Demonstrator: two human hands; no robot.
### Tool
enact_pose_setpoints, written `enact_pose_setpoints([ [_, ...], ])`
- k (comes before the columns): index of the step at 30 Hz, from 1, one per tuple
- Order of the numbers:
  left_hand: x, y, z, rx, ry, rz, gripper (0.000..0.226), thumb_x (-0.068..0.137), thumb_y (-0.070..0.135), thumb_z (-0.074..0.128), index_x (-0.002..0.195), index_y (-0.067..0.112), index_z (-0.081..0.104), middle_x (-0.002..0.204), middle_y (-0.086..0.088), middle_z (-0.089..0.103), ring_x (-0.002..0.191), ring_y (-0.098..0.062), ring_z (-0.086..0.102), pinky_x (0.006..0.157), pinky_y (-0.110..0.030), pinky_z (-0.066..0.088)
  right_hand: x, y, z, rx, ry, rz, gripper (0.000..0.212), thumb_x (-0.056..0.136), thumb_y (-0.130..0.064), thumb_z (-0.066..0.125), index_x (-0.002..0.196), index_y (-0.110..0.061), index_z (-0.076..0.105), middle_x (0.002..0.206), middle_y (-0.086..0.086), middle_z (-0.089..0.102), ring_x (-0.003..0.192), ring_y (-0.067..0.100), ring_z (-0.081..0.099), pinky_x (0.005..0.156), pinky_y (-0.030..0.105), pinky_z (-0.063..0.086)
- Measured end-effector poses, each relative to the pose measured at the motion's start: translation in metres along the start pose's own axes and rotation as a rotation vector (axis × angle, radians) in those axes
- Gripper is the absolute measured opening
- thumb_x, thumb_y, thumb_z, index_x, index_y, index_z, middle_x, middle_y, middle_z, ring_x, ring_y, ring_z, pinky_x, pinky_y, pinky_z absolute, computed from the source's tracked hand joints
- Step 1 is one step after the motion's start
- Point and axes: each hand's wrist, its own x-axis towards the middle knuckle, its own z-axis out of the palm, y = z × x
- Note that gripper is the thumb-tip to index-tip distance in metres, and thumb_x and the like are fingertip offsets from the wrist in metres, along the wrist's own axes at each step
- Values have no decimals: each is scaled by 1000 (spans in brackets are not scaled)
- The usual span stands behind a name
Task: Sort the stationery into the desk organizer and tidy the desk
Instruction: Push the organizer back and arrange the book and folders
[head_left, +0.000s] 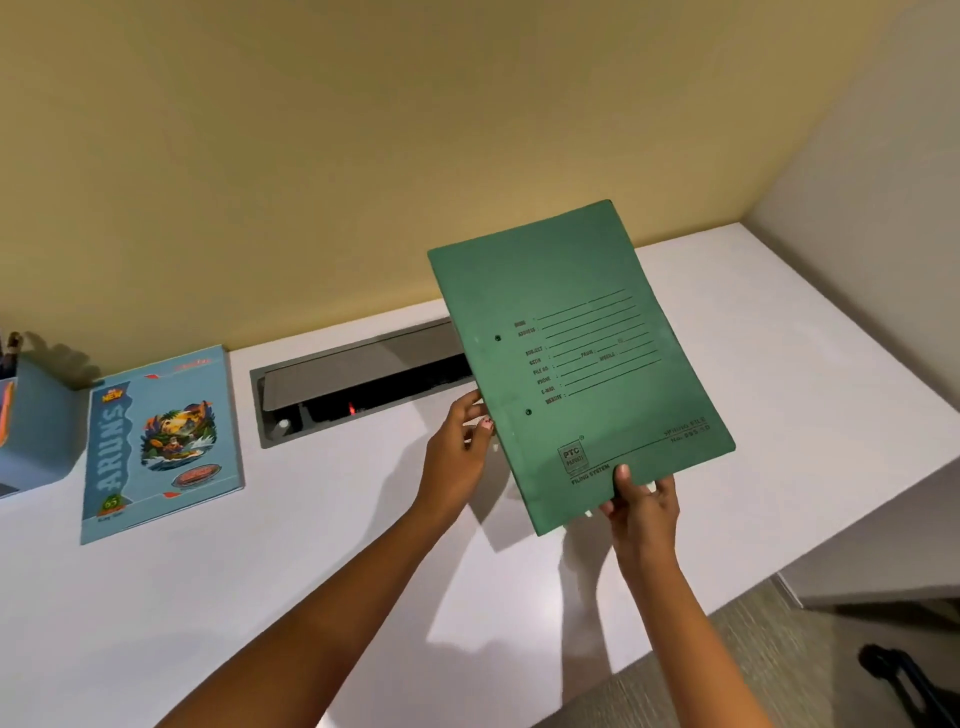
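A green spring file folder (576, 358) is held up above the white desk (260, 597), tilted, its printed cover facing me. My right hand (641, 501) grips its bottom edge, thumb on the cover. My left hand (460, 449) holds its left spine edge, fingers behind it. A blue notebook with a picture cover (161, 447) lies flat on the desk at the left. At the far left edge stands a pale blue desk organizer (36, 431) with a few pens poking out of it.
A recessed grey cable box (358, 382) with its lid open sits in the desk near the yellow wall, just behind the folder. The desk's right edge drops to grey carpet (753, 660), where a dark object (904, 680) lies at the bottom right.
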Motion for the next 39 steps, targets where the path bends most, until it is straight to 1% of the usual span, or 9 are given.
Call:
enact_pose_setpoints([
  [8, 58, -7, 73, 69, -215, -116, 60, 97, 10, 47, 149, 31, 25, 146, 4, 44, 125, -21, 52, 101, -34, 43, 95, -21, -6, -19, 145, 92, 35, 90, 12, 49, 111, -16, 51, 108, 11, 64, 84, 26, 64, 52, 25, 51],
  [13, 94, -30, 96, 72, -204, -187, 60, 92, 10, 57, 145, 28, 35, 138, 2, 53, 114, -22, 59, 93, -32, 47, 131, -13, 1, -34, 210, 152, 32, 91, 14, 46, 112, -10, 49, 91, 6, 64, 77, 27, 63, 43, 26, 55],
  [16, 108, -40, 102, 111, -144, -176, 59, 92, 6, 56, 144, 26, 38, 133, 0, 57, 106, -22, 63, 87, -28, 49, 149, -8, 5, -91, 205, 169, 28, 91, 12, 46, 110, -8, 50, 89, 6, 64, 76, 26, 64, 52, 34, 59],
  [21, 129, -38, 112, 194, -122, -109, 55, 93, 5, 52, 143, 22, 36, 130, -8, 55, 108, -28, 62, 91, -35, 50, 191, -3, 8, -425, 224, 190, 18, 89, -3, 57, 102, -15, 57, 103, 12, 67, 88, 33, 66, 81, 50, 55],
  [25, 136, -45, 113, 273, -91, -81, 59, 93, 3, 49, 147, 19, 30, 132, -12, 47, 110, -28, 58, 98, -39, 49, 203, -10, 14, -798, 268, 165, 24, 84, -13, 64, 107, -9, 57, 110, 13, 61, 104, 34, 59, 92, 47, 52],
  [28, 130, -52, 112, 326, -104, -66, 61, 94, 2, 48, 149, 16, 25, 142, -9, 39, 116, -25, 54, 102, -37, 46, 197, -22, 22, -973, 228, 157, 13, 89, -15, 58, 94, -4, 54, 95, 12, 53, 90, 31, 58, 85, 39, 53],
  [34, 124, -56, 107, 346, -142, -54, 62, 94, 2, 49, 150, 15, 24, 147, -8, 34, 118, -23, 52, 101, -36, 46, 187, -22, 23, -1176, 248, 253, 51, 92, -51, 48, 85, -2, 61, 57, 12, 65, 36, 25, 60, 44, 26, 50],
  [36, 123, -57, 104, 356, -152, -48, 61, 94, 2, 48, 149, 16, 26, 145, -8, 38, 118, -24, 53, 101, -37, 47, 182, -19, 21, -1223, 283, 203, 57, 94, -54, 40, 87, -2, 63, 65, 13, 67, 47, 27, 64, 52, 28, 52],
  [39, 117, -60, 97, 374, -146, -30, 54, 94, -1, 44, 144, 16, 35, 140, -8, 44, 117, -25, 53, 100, -35, 47, 169, -7, 19, -1235, 344, 57, 54, 99, -44, 31, 105, 1, 59, 102, 19, 64, 95, 36, 62, 76, 33, 44],
])
